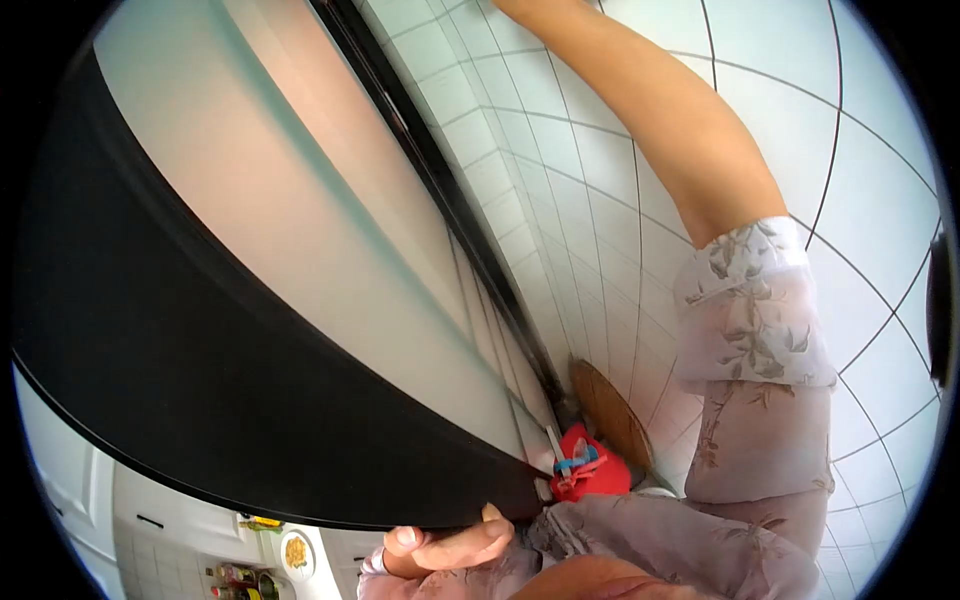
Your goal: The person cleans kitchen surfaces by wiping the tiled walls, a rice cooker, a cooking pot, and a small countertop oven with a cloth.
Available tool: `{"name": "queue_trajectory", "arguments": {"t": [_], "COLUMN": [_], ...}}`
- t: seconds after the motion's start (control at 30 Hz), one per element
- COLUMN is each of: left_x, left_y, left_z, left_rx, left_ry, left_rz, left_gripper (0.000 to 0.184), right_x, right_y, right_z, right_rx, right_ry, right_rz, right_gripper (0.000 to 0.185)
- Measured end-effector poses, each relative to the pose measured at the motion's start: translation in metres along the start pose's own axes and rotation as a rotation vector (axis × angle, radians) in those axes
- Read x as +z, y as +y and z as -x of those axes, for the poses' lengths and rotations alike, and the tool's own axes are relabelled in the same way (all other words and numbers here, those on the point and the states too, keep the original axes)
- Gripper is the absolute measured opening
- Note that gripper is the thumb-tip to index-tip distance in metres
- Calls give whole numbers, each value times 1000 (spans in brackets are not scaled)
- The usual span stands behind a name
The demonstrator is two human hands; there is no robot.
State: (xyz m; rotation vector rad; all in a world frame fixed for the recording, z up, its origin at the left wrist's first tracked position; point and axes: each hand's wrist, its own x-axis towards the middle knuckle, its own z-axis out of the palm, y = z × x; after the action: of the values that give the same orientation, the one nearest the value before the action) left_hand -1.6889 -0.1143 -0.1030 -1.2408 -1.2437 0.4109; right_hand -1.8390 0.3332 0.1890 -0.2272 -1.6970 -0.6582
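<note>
My left hand (450, 550) is at the bottom, its fingers curled at the lower edge of a large black-framed door (250, 390) with a pale, milky pane (300, 200). One fingertip lies against the black frame; the far side of the grip is hidden. My right arm (690, 120), in a rolled-up floral sleeve (755, 300), stretches up toward a white tiled wall. The right hand itself is cut off by the top edge of the view.
By the door's right end are a red object (595, 475) with blue and white bits and a round brown board (610, 415) leaning on the tiles. A plate of food (297, 553), several bottles (235, 578) and white cabinets (190, 515) show at lower left.
</note>
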Motion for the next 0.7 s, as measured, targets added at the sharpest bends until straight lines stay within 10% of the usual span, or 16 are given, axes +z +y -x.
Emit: {"name": "queue_trajectory", "arguments": {"t": [0.1, 0.17, 0.37, 0.63, 0.7], "left_x": [3, 4, 11, 0, 1], "left_y": [-3, -3, -9, -30, -32], "left_z": [-3, -7, -27, -48, -52], "left_rx": [-68, -156, -485, -683, -708], "left_ry": [39, 92, 312, 476, 499], "left_rz": [109, 211, 586, 736, 736], "left_gripper": [75, 69, 51, 31, 27], "right_x": [-14, -24, -62, -232, -268], "right_y": [-27, -48, -67, 65, 43], "right_z": [76, 143, 304, 120, 135], "right_rx": [68, -363, -176, -44, 34], "right_ry": [-42, -164, -483, 253, 45], "right_rz": [-193, 568, -54, 597, 452], "right_gripper": [19, 24, 28, 21, 20]}}
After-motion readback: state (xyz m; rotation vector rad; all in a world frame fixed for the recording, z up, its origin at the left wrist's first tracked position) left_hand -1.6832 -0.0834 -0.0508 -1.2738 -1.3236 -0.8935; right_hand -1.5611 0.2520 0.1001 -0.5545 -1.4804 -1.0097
